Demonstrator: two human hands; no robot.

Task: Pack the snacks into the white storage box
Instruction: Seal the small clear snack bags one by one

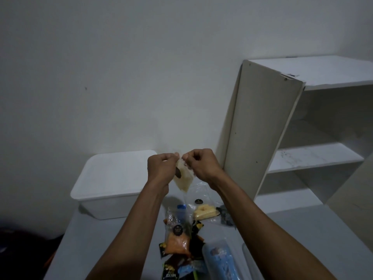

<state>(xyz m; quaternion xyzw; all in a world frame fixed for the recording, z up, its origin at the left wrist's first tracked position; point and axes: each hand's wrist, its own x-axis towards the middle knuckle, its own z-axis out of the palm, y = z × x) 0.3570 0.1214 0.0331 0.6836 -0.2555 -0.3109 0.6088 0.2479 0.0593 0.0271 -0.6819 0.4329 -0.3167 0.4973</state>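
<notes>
Both hands raised over the counter [101, 239]. Left hand [160, 168] and right hand [201, 164] each pinch the top edge of one small clear snack pouch [182, 178]; grip of both clamped on it, fingertips nearly touching. Pouch hangs in the air, pale contents with a dark patch; label unreadable.

White storage box [113, 178] sits behind-left, lid on, interior hidden.

Loose snacks on counter below the forearms: yellow pack [203, 213], orange pack [177, 243], blue-capped bottle [181, 213], dark wrappers partly covered. Blue item in clear wrap [220, 261] cut off at bottom edge.

White shelf unit [302, 138] at right, cropped.
</notes>
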